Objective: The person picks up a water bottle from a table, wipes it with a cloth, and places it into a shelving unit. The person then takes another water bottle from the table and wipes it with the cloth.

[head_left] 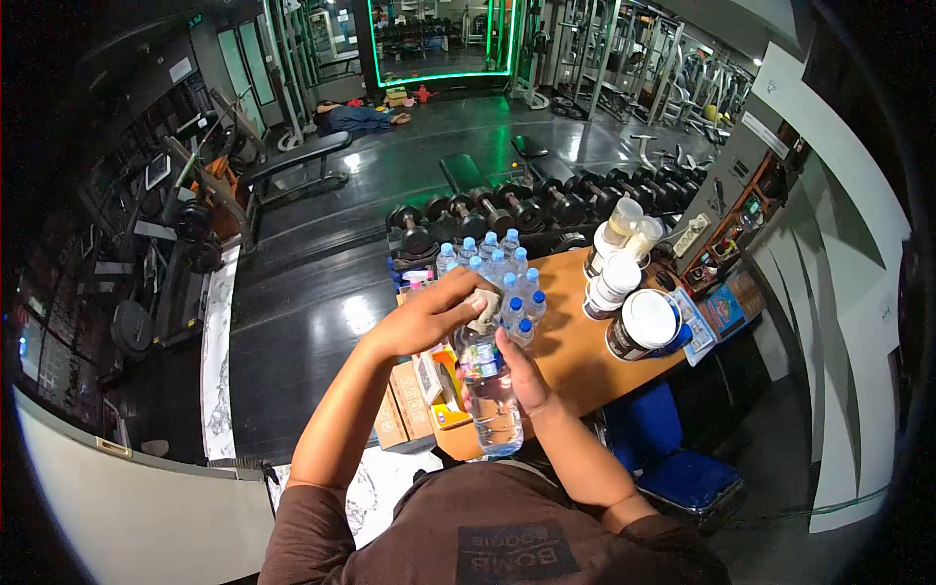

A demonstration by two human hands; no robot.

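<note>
A clear water bottle [495,417] is held in front of my chest, its base toward me. My right hand [525,375] is wrapped round the middle of it, with the thumb along its side. At the bottle's top end, my left hand [444,312] is closed on a crumpled light cloth [485,308], which covers the cap area. Just beyond my hands, several water bottles with blue caps [510,283] stand grouped on the wooden table [575,366].
White tubs [647,320] and jars stand at the table's right side. Boxes [409,400] lie at its left edge. A blue chair [687,478] is at the lower right. Dumbbells [565,205] line a rack beyond the table. A person [361,118] lies on the floor farther back.
</note>
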